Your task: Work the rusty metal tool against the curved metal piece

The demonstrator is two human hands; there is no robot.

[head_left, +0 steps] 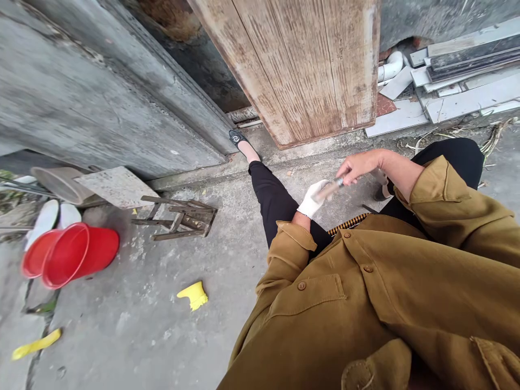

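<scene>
My left hand [312, 200], in a white glove, is closed around the brown handle of a tool with a wooden handle [328, 190]. The handle is smeared by motion, with a greyish metal collar at its upper end. At that collar sits my bare right hand [357, 166], its fingers bent and pressed against the tool. What kind of tool it is I cannot make out, since its other end is hidden behind my right hand. Below my right wrist, a blurred dark and pale object [382, 192] shows beside my leg.
A weathered wooden door panel [309, 70] leans ahead, beside stacked tile strips [471, 97] and a white pipe [392, 66]. To the left are a small wooden stool [182, 216], red buckets [97, 249], a stone slab [119, 187] and yellow pieces [194, 296] on the concrete.
</scene>
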